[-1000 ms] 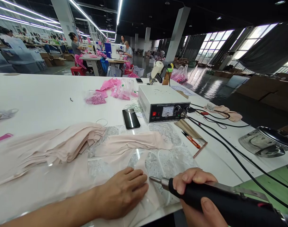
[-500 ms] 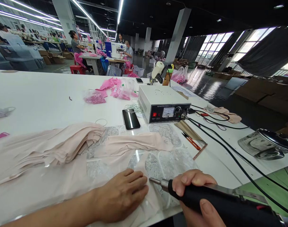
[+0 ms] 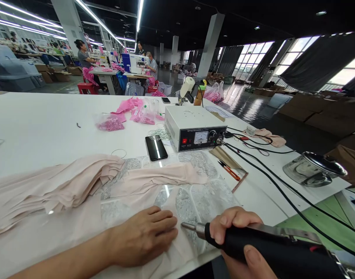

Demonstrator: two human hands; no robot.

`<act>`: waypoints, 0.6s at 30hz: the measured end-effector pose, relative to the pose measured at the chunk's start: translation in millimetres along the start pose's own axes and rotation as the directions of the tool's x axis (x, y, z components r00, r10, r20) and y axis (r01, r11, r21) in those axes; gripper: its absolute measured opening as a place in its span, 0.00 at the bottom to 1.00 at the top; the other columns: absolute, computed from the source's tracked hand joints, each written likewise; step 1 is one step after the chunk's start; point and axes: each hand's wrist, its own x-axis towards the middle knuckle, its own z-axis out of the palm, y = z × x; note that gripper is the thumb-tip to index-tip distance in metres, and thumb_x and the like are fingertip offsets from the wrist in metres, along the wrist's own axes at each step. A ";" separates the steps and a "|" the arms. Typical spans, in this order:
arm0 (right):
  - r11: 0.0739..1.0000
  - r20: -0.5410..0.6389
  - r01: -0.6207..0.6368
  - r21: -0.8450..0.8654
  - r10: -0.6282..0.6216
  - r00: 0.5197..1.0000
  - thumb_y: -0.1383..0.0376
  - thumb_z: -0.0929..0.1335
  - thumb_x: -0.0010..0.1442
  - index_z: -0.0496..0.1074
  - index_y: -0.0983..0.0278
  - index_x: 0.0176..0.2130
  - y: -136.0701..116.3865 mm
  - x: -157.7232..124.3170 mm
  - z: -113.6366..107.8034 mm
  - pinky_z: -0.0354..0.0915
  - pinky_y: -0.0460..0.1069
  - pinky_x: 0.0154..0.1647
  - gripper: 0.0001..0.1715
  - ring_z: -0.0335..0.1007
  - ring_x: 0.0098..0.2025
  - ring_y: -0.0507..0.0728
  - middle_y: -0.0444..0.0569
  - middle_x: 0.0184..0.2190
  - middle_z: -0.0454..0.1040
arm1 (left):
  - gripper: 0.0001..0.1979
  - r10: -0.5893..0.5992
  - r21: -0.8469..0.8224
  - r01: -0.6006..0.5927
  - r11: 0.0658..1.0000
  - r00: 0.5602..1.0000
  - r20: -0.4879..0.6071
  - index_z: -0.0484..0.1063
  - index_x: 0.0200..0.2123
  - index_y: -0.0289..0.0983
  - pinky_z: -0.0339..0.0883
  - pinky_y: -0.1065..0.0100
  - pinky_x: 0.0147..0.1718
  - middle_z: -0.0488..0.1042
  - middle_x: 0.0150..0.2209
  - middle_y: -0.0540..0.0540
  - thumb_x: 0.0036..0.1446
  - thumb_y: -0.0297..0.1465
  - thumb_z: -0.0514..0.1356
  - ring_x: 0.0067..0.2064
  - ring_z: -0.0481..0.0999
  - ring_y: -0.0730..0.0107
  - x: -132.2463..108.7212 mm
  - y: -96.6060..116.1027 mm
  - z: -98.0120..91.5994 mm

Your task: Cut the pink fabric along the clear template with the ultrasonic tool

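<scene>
I observe through the head camera two hands at work at a white table. The right hand is wrapped firmly around a black handheld tool, whose metal tip points left, just beside the fingers of the other hand. The left hand lies palm down, fingers bent, on a pale pink cloth; I cannot tell whether it pinches the fabric or merely presses it. The cloth lies at the near edge of the table, partly over a grey-patterned sheet. The tip appears to be at or slightly above the cloth; contact is not certain from this angle.

Further findings: a layered stack of pale cloth lies to the left. Beyond the hands I note a phone and a control box with a dial and red switch. Orange-handled snips lie near the box; a lidded metal pot stands at far right.
</scene>
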 end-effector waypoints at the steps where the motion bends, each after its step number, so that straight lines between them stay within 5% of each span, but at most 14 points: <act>1: 1.000 0.004 -0.014 0.006 0.014 1.000 0.57 0.64 0.60 0.67 0.59 0.40 -1.6 -2.9 -1.0 0.66 0.49 0.26 0.10 0.67 0.26 0.51 0.45 0.32 0.65 | 0.10 0.008 -0.008 -0.008 1.000 1.000 0.007 0.68 0.48 0.33 0.66 0.64 0.44 0.75 0.43 0.38 0.68 0.26 0.49 0.46 0.74 0.61 -0.5 -1.3 -1.5; 13: 0.994 0.077 -0.108 0.004 0.107 0.991 0.55 0.66 0.60 0.67 0.56 0.41 -9.2 -14.4 -6.5 0.66 0.50 0.28 0.10 0.68 0.27 0.53 0.47 0.33 0.68 | 0.15 0.012 0.053 -0.015 0.998 0.998 0.068 0.66 0.55 0.32 0.69 0.56 0.48 0.74 0.52 0.35 0.68 0.30 0.52 0.53 0.74 0.52 -5.7 -11.7 -7.8; 18: 0.997 0.075 0.070 0.043 -0.073 0.994 0.56 0.65 0.61 0.67 0.56 0.44 1.6 -15.1 -11.9 0.65 0.48 0.21 0.12 0.67 0.22 0.51 0.46 0.31 0.68 | 0.14 0.002 0.055 -0.007 0.998 0.996 0.090 0.65 0.54 0.33 0.68 0.56 0.47 0.75 0.49 0.36 0.69 0.32 0.50 0.51 0.75 0.53 -1.3 -11.4 -12.0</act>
